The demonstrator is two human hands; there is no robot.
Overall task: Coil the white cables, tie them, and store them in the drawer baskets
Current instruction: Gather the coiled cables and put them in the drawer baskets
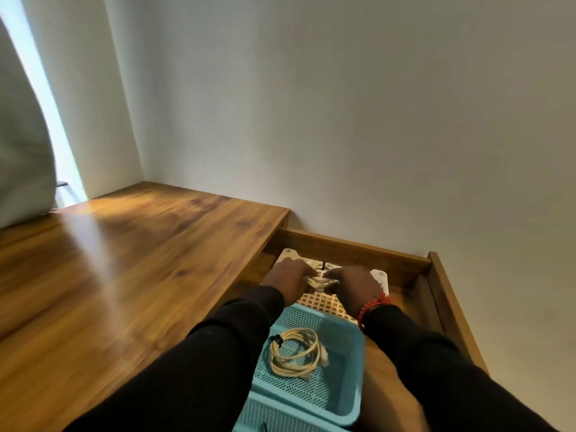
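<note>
Grip: both hands met over the white basket (pixel 381 277) at the far end of the open drawer (pixel 448 294), fingers curled around a small bundle of white cable (pixel 321 280) held between them.
Left hand: the left hand (pixel 288 277) gripped the left side of the bundle, knuckles up, its fingertips hidden under the cable.
Right hand: the right hand (pixel 355 280) gripped the right side of the bundle, a red bracelet (pixel 371 307) at its wrist just above the black sleeve.
Held cable: it sat directly between the two hands, touching both, above the lattice floor of the white basket; blur made it hard to tell whether it rested on the basket or hung just clear of it. A short dark piece (pixel 324 265) stood up just behind the bundle, too small to identify.
Stored cable: a second, cream-white coil (pixel 294 352) lay flat in the blue basket (pixel 352 378), bound on its left side by a dark tie (pixel 276 340), its plugs toward the right. It lay well nearer the person than the hands, between the two forearms.
Baskets: the blue basket sat just on the near side of the white one, both inside the drawer; another blue rim (pixel 280 414) showed at the near edge of view.
Tabletop: the wooden tabletop (pixel 124 275) ran along the drawer's left side.
</note>
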